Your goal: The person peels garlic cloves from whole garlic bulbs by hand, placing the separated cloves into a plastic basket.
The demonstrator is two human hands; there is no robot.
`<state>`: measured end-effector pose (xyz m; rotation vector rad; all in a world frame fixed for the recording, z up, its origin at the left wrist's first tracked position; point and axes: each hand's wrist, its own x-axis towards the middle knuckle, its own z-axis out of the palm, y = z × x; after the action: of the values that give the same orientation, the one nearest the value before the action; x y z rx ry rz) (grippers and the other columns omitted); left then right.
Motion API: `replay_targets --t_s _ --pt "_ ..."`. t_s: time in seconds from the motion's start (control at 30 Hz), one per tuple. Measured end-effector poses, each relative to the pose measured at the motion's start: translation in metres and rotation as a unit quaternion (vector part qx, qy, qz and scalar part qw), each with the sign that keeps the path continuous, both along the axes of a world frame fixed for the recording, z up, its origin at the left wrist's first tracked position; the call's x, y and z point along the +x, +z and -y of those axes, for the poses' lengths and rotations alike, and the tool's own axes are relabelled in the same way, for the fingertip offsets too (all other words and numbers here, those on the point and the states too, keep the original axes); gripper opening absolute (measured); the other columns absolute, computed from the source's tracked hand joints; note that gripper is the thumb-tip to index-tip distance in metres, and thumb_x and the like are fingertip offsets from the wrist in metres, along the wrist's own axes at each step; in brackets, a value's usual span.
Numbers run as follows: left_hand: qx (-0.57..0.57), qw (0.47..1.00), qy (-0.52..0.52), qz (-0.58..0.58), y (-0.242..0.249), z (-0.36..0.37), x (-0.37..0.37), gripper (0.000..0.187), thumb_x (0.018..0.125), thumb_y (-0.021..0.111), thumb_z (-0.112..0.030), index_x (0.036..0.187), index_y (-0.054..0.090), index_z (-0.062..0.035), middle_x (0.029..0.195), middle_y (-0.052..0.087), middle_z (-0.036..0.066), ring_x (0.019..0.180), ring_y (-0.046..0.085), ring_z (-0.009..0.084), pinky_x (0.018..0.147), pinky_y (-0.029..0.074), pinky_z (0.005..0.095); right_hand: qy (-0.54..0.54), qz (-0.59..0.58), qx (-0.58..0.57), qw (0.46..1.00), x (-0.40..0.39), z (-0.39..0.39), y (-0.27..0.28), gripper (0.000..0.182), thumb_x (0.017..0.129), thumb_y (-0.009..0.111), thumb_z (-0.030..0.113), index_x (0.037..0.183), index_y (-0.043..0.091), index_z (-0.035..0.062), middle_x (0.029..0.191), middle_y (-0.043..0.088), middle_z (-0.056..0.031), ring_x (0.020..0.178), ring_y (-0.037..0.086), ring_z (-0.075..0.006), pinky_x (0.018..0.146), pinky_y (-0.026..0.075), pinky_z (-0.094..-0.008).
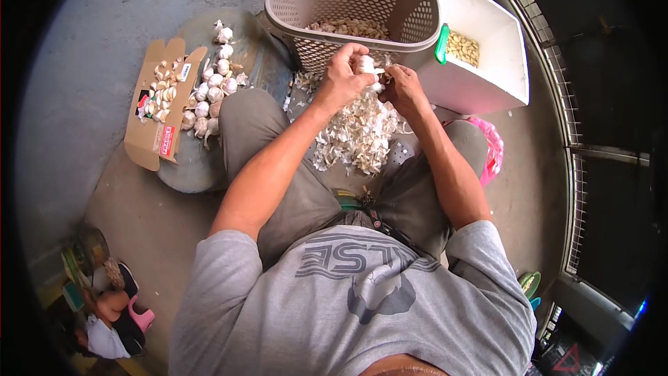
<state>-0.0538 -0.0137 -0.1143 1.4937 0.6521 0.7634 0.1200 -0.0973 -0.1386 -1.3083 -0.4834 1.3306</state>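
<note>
In front of the basket, my left hand (342,82) is closed around a white garlic bulb (364,64). My right hand (405,89) is just to its right, with thumb and fingers pinched at the bulb's pale stem end; the fingertips are partly hidden. Below both hands a large heap of papery garlic skins (358,132) covers the floor between my legs. Whole garlic bulbs (215,93) lie in a cluster on a round grey surface (188,179) by my left knee. Loose cloves (164,87) rest on a flattened cardboard box (147,141) beside them.
A brown perforated basket (278,10) ahead contains unpeeled cloves (351,28). Right of it stands a white foam box (497,63) with peeled cloves (462,49) and a green-handled item (442,44) on its rim. Pink plastic (492,146) lies by my right knee. Another person (111,303) is at lower left.
</note>
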Motion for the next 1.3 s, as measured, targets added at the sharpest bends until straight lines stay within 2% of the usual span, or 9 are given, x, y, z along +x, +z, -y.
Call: replay_targets --t_s 0.07,0.2,0.33,0.57,0.8,1.03,1.17,1.2,1.3 --pt "-0.011 0.999 0.014 0.028 0.001 -0.004 -0.002 0.049 0.077 0.081 -0.001 0.121 0.059 0.0003 0.098 0.062 0.004 0.085 0.061 0.0090 0.069 0.053 0.0230 -0.005 0.011 -0.030 0.999 0.006 0.000 -0.001 0.021 0.097 0.059 0.016 0.102 0.064 -0.0034 0.082 0.065 -0.0100 0.064 0.064 -0.0181 0.051 0.053 -0.0335" --pt "-0.088 0.993 0.024 0.074 0.013 -0.012 -0.007 0.038 0.082 0.085 -0.012 0.111 0.064 -0.0023 0.090 0.065 0.001 0.076 0.060 0.0062 0.063 0.051 0.0217 0.149 0.404 0.101 0.897 -0.002 0.004 -0.003 0.032 0.089 0.071 0.007 0.118 0.063 -0.0023 0.090 0.067 -0.0096 0.070 0.061 -0.0137 0.062 0.051 -0.0299" --pt "-0.112 0.992 0.013 0.053 0.016 -0.015 -0.008 0.032 0.089 0.082 -0.029 0.102 0.068 -0.0037 0.080 0.064 -0.002 0.067 0.056 0.0039 0.057 0.045 0.0205 0.063 0.292 0.124 0.946 -0.008 0.003 0.034 0.049 0.090 0.075 0.010 0.134 0.056 -0.0010 0.098 0.068 -0.0077 0.081 0.061 -0.0124 0.068 0.052 -0.0275" --pt "-0.121 0.992 -0.041 0.017 0.002 -0.006 0.003 0.041 0.096 0.073 -0.044 0.087 0.066 -0.0041 0.072 0.058 -0.004 0.059 0.047 0.0023 0.052 0.037 0.0205 0.196 0.362 0.091 0.907 -0.018 -0.006 0.036 0.029 0.100 0.069 0.026 0.098 0.070 -0.0032 0.068 0.061 -0.0030 0.061 0.055 -0.0105 0.057 0.047 -0.0313" --pt "-0.167 0.981 0.025 0.092 -0.004 -0.009 0.007 0.030 0.099 0.066 -0.028 0.084 0.069 -0.0033 0.074 0.063 0.000 0.061 0.052 0.0071 0.052 0.040 0.0252 0.106 0.110 0.101 0.983 -0.044 -0.004 0.055 0.030 0.101 0.065 0.022 0.075 0.056 0.0111 0.065 0.045 0.0082 0.054 0.036 -0.0017 0.048 0.026 -0.0226" --pt "-0.297 0.937 0.170 0.065 0.000 -0.046 -0.020 0.029 0.098 0.068 -0.034 0.092 0.066 -0.0052 0.070 0.059 0.001 0.046 0.052 0.0093 0.037 0.032 0.0232 0.117 0.353 0.214 0.903 -0.058 0.005 0.055 0.031 0.099 0.062 0.015 0.073 0.052 0.0023 0.064 0.045 0.0048 0.061 0.041 -0.0049 0.053 0.034 -0.0273" --pt "-0.272 0.951 0.125 0.080 0.011 -0.044 -0.024 0.033 0.098 0.067 -0.040 0.098 0.066 -0.0066 0.071 0.059 0.002 0.051 0.055 0.0101 0.042 0.038 0.0248 0.215 0.585 0.170 0.764 -0.035 0.017 0.041 0.025 0.092 0.071 0.014 0.109 0.066 -0.0030 0.102 0.067 -0.0139 0.090 0.066 -0.0225 0.076 0.053 -0.0376" --pt "-0.268 0.956 0.098 0.067 0.010 -0.042 -0.022 0.034 0.098 0.067 -0.041 0.100 0.066 -0.0077 0.075 0.060 0.002 0.056 0.056 0.0105 0.045 0.042 0.0258 0.260 0.545 0.102 0.790 -0.027 0.013 0.037 0.045 0.088 0.076 0.015 0.129 0.062 -0.0008 0.125 0.064 -0.0190 0.108 0.065 -0.0306 0.087 0.054 -0.0413" --pt "-0.238 0.965 0.093 0.058 0.006 -0.030 -0.006 0.033 0.100 0.064 -0.041 0.101 0.064 -0.0079 0.078 0.060 0.001 0.057 0.057 0.0085 0.045 0.041 0.0228 0.251 0.357 0.086 0.895 -0.020 0.000 0.041 0.046 0.097 0.070 0.034 0.123 0.061 -0.0021 0.099 0.071 -0.0130 0.084 0.070 -0.0226 0.074 0.056 -0.0366"
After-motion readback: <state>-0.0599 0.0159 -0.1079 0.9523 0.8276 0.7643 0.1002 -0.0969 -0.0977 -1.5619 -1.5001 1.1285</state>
